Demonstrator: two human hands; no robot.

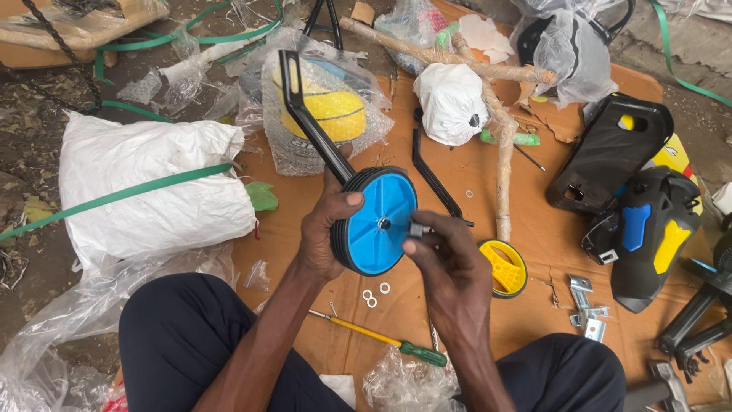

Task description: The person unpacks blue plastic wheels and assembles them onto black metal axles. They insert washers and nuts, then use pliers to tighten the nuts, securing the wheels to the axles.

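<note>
A person sits on a flat sheet of brown cardboard (473,191) laid over rough ground, its left edge hemmed in by a large white woven sack (145,187) bound with a green plastic strap (114,197), its right side crowded by one black plastic chain cover (610,149) and one black moulded housing with blue and yellow panels (648,233). Little bare cardboard is left: a patch between the knees and another around one spare black metal bracket (431,172). At centre, held above the lap, is one blue plastic training wheel with a black tyre and black angled arm (377,221). The left hand (324,229) wraps around the wheel's rim, thumb over the tyre; the right hand (446,259) pinches a small grey fitting (416,228) against the hub. One second, yellow-hubbed wheel (503,268) lies flat just beside the right wrist. Below lie one yellow-shafted screwdriver with green handle (381,339) and three small white washers (374,294).
</note>
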